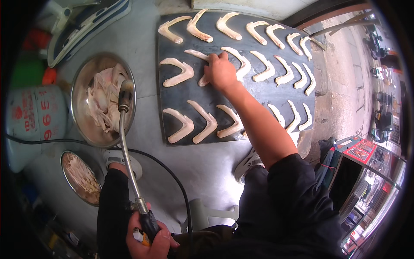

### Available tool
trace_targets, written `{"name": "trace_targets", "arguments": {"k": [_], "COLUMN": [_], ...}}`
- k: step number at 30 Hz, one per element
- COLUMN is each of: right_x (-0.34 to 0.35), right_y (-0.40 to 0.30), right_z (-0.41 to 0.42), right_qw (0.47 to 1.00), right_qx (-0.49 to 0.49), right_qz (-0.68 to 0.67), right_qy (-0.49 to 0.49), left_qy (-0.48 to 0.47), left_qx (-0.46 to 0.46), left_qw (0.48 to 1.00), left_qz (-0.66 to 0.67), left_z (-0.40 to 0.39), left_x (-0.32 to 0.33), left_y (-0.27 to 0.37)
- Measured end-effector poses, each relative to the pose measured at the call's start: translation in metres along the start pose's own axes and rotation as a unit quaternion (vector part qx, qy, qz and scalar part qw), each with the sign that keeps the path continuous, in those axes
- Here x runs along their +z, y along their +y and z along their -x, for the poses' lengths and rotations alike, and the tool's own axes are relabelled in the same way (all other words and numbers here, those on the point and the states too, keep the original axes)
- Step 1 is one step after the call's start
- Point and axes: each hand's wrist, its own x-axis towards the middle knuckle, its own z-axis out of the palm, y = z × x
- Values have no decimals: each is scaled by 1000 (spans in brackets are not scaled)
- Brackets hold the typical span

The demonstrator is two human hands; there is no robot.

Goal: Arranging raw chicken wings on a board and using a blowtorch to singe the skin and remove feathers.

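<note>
My left hand [150, 238] grips the handle of a gas torch [125, 149], with a lighter [141, 237] also held against it. The torch's nozzle points away from me, over a steel bowl [80, 100] of pale raw poultry pieces [105, 94]. My right hand [221, 71] reaches onto a dark board [207, 92] and has its fingers around the middle of a bent poultry wing [196, 54]. Both ends of that wing show; its middle is hidden. Several similar wings lie in three rows on the board, and my forearm covers part of the nearest row.
A second bowl [63, 163] of pale meat pieces stands nearer on the left. The torch's black hose [169, 171] runs past it to a gas cylinder [53, 111] bearing writing. A plastic stool [215, 212] is below me. At right stands a glass-sided cart [359, 181].
</note>
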Motion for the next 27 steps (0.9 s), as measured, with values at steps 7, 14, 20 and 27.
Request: {"name": "trace_targets", "arguments": {"k": [7, 14, 20, 27], "right_x": [-9, -49, -125, -199], "right_y": [0, 1, 36, 55], "right_z": [1, 80, 201, 234], "right_qw": [1000, 983, 969, 972], "right_qx": [14, -62, -2, 66], "right_qz": [-25, 23, 64, 130], "right_qy": [12, -173, -237, -186], "left_qy": [62, -13, -10, -15], "left_qx": [-67, 3, 110, 133], "left_qw": [996, 999, 991, 985], "left_qz": [5, 35, 71, 108], "left_z": [-1, 19, 28, 42], "left_x": [9, 1, -13, -42], "left_y": [4, 32, 28, 7]}}
